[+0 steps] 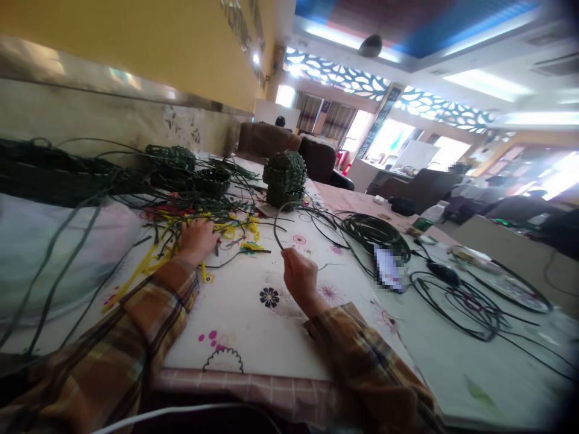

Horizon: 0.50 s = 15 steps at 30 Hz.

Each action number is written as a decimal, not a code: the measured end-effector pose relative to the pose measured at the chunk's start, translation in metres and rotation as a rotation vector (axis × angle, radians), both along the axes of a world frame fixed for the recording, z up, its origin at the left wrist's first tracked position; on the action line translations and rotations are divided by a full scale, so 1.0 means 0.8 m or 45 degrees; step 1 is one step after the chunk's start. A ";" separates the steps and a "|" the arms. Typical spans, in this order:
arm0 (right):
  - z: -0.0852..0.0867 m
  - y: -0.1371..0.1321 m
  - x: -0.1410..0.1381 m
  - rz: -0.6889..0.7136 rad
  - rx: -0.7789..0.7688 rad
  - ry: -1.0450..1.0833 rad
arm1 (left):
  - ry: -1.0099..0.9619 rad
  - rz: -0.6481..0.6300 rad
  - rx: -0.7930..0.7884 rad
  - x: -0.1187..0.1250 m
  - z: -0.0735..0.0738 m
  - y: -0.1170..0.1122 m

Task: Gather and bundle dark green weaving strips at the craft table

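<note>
My right hand (299,278) pinches a thin dark green strand (277,226) that curves up toward a woven green dome-shaped piece (284,178) standing at the table's middle. My left hand (198,239) reaches into a tangle of yellow strips (235,232) and green strands on the flowered tablecloth (253,325); its fingers are curled among them and I cannot tell whether it grips any. Both arms wear plaid sleeves.
Woven green baskets (190,169) and a heap of dark strands (54,175) lie at the left. A coil of green cord (373,232), a blurred phone (389,269) and black wire loops (465,301) sit on the right. Sofas and chairs stand beyond the table.
</note>
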State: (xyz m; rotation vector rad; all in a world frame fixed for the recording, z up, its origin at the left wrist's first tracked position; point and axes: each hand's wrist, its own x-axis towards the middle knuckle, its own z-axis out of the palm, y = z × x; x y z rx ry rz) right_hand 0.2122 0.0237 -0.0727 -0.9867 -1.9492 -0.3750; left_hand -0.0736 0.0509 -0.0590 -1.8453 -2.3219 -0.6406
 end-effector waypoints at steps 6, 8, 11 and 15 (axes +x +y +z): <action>0.006 0.001 0.009 0.090 -0.170 0.377 | 0.054 0.016 0.135 0.010 0.015 -0.013; 0.011 0.000 0.011 0.126 -0.270 0.523 | 0.073 0.036 0.271 0.022 0.027 -0.022; 0.016 -0.001 0.009 0.252 -0.510 0.755 | 0.121 -0.047 0.566 0.046 0.036 -0.038; 0.022 0.003 0.007 0.512 -0.968 1.248 | 0.158 -0.545 0.834 0.087 0.022 -0.053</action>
